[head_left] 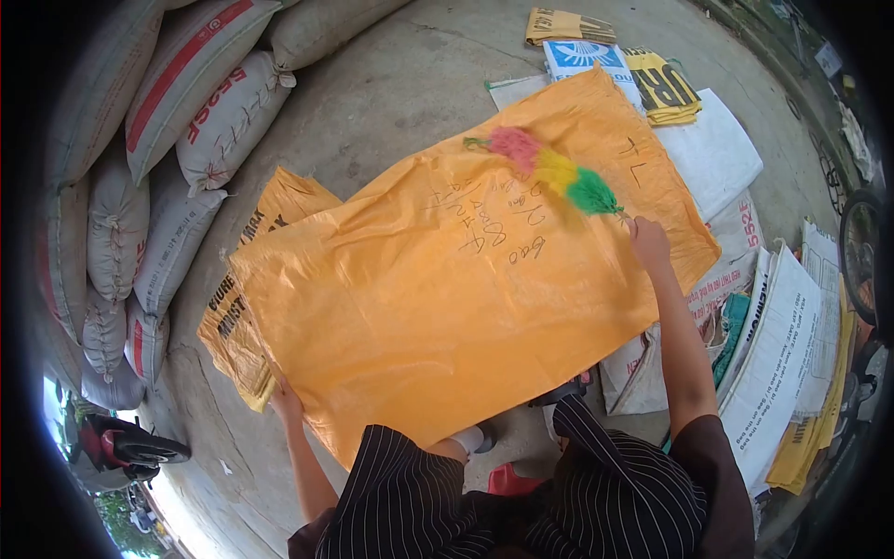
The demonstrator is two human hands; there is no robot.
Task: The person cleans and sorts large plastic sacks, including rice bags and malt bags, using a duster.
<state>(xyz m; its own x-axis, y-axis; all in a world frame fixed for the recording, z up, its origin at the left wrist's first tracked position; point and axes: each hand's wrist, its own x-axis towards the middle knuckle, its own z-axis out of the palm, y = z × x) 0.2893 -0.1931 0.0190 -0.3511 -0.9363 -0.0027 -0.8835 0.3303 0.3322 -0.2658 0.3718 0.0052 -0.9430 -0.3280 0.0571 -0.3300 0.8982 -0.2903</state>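
A large orange woven sack point(400, 307) with handwriting lies spread in front of my knees. My right hand point(649, 240) is closed on the handle end of a duster point(556, 170), whose fluffy pink, yellow and green head rests over the upper right part of the sack. At the sack's lower left edge is my left hand point(285, 402), its fingers at the border of the orange sheet; a small yellow corner shows beside them. More orange sacking with black print point(237, 312) sticks out beneath the left side.
Full white sacks point(223, 121) are piled at the left. Folded sacks point(661, 86) lie at the top right, and flat white ones point(778, 335) at the right. A red motorbike point(121, 447) stands lower left, and a bicycle wheel point(859, 247) is at the right edge.
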